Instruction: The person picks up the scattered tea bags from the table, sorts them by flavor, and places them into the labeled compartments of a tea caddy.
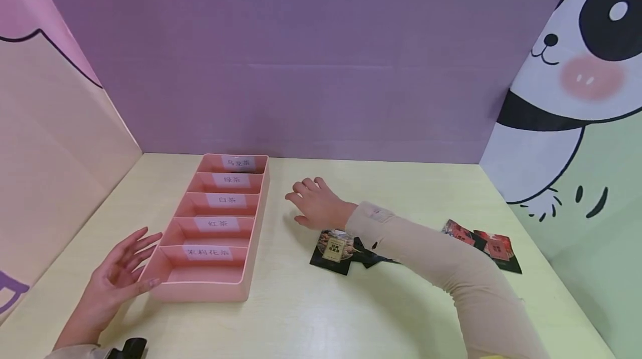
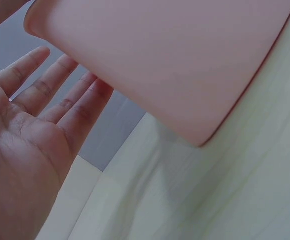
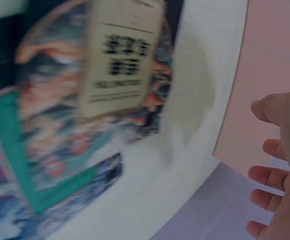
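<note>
A pink five-section box point(image 1: 200, 291), each section bearing a white label with Chinese writing, stands on the left of the table. My left hand point(image 1: 120, 275) is at its near left corner, fingers spread, thumb against or very near the rim. The left wrist view shows that palm point(image 2: 25, 140) beside the box wall point(image 2: 174, 60). To the right of the box, my right hand point(image 1: 318, 203) hovers over the table with loosely bent fingers and nothing held. Just below it lies a black tea packet point(image 1: 333, 252) with a tan label, overlapping others partly hidden under the sleeve.
Red-and-black packets point(image 1: 496, 250) lie overlapped at the right, beyond the right forearm point(image 1: 441, 258). A purple wall point(image 1: 311, 69) closes off the table's back. The right wrist view shows a green-edged packet point(image 3: 35, 195) beneath the tan-labelled one.
</note>
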A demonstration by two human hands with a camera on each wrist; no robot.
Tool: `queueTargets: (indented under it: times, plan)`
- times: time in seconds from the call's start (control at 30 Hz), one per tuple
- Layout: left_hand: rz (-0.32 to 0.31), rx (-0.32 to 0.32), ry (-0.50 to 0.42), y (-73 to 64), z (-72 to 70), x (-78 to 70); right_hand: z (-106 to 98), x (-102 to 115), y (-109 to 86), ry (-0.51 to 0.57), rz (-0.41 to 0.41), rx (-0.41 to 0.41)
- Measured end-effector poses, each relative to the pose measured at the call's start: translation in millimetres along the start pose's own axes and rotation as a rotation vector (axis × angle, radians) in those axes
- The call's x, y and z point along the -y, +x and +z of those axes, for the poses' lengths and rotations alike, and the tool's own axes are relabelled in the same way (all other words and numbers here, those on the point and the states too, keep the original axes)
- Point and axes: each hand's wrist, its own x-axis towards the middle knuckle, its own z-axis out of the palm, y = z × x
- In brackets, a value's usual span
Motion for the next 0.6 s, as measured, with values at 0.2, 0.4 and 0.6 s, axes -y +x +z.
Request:
queueTargets:
  times: [0.2, 0.4, 0.6]
  plan:
    - [-0.027, -0.023, 0.027, -0.4, 0.4, 0.2, 8.1, -6.2, -21.1, 0.023, 0.037, 0.130]
    - [0.006, -0.007, 0.024, 1.5, -0.6, 1.7, 8.1, -12.1, -44.0, 0.085, 0.068, 0.207]
    - [-0.014, -0.014, 0.030, 0.9, -0.4, 1.9, 7.7, -12.9, -64.9, 0.180, 0.103, 0.276]
